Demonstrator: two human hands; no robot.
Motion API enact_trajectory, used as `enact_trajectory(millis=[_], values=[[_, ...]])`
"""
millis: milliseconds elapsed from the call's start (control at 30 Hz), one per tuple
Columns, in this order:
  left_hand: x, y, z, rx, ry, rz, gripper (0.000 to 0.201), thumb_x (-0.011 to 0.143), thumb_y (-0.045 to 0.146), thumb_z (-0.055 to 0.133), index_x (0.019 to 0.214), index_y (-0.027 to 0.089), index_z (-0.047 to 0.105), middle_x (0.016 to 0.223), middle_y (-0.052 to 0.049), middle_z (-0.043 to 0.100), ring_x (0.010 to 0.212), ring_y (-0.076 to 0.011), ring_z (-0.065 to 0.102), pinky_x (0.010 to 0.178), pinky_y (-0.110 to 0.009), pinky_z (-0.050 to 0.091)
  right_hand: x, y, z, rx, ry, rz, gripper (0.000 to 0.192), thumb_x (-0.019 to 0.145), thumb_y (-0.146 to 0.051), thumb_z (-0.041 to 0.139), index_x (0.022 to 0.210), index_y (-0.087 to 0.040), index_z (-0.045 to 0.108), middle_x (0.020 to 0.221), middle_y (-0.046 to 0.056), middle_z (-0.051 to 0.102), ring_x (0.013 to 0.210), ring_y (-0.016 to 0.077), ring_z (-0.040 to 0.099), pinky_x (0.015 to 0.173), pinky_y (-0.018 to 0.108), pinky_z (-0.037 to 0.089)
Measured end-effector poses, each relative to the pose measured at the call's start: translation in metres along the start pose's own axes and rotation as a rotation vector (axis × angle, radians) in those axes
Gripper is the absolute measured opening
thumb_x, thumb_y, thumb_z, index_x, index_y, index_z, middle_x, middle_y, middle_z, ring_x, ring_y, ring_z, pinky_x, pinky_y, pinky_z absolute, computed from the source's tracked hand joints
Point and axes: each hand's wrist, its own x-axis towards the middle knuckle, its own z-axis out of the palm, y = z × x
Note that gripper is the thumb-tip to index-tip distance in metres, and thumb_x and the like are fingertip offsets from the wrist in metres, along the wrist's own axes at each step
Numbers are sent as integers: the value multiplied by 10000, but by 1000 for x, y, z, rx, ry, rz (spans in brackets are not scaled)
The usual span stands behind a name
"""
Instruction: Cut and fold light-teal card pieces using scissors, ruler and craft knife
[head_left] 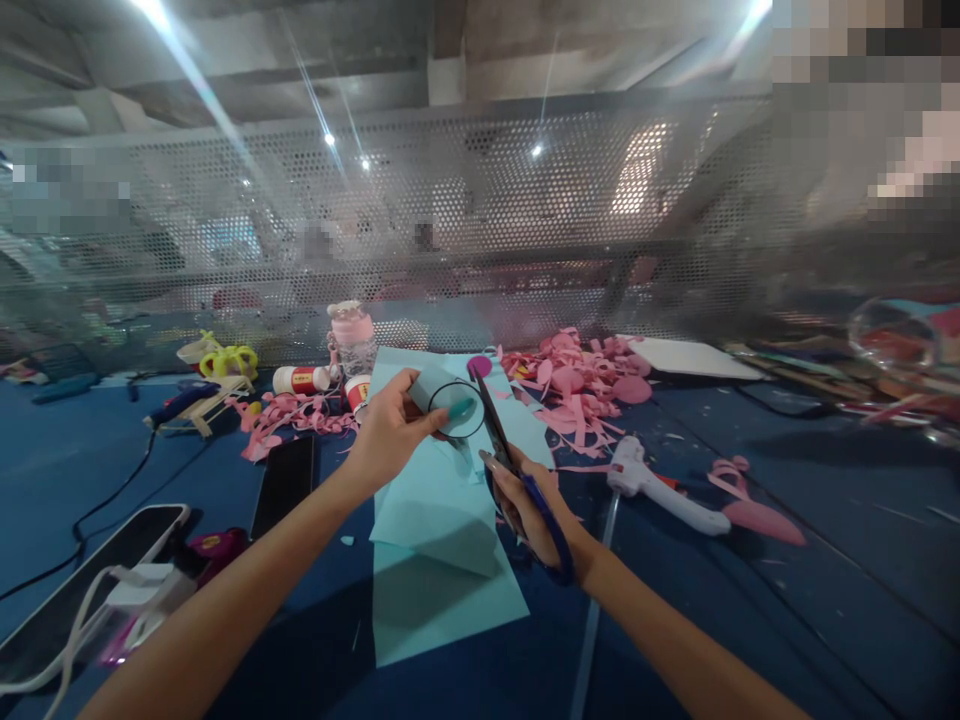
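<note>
Pinched between the thumb and fingers of my left hand (386, 430) is a small piece of light blue paper (433, 382). A black circle outline (480, 428) shows at the paper; whether it is drawn or a thin ring I cannot tell. My right hand (534, 500) is wrapped around the dark blue handles of a pair of scissors (491, 412). Their blades point up and away, close beside the circle's right edge. Below both hands lie overlapping light blue paper sheets (442, 600). A small magenta disc (478, 366) is near the scissor tips.
Pink paper scraps (577, 385) are heaped at the back right. A white glue gun (660, 490) lies right of my right hand. On the left are a dark phone (283, 485), paper cups (301, 380) and a pink-topped bottle (351, 335). A perforated metal screen (465, 200) stands behind.
</note>
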Motion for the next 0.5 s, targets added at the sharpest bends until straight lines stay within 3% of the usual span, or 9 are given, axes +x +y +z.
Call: enact_trajectory(millis=[267, 500], values=[[2, 1, -4, 4, -13, -11, 414, 616, 307, 761, 879, 156, 479, 678, 15, 627, 570, -119, 615, 528, -226, 540, 1, 3, -4, -62, 22, -8, 342, 837, -532, 461, 747, -205, 420, 440, -95, 335, 343, 50, 305, 348, 205, 255], [3, 6, -7, -4, -56, -23, 421, 602, 263, 771, 891, 151, 486, 652, 25, 634, 556, -113, 621, 526, -214, 538, 1, -5, -4, -52, -40, -23, 342, 846, -526, 442, 730, -209, 386, 469, -93, 339, 384, 53, 315, 375, 203, 269]])
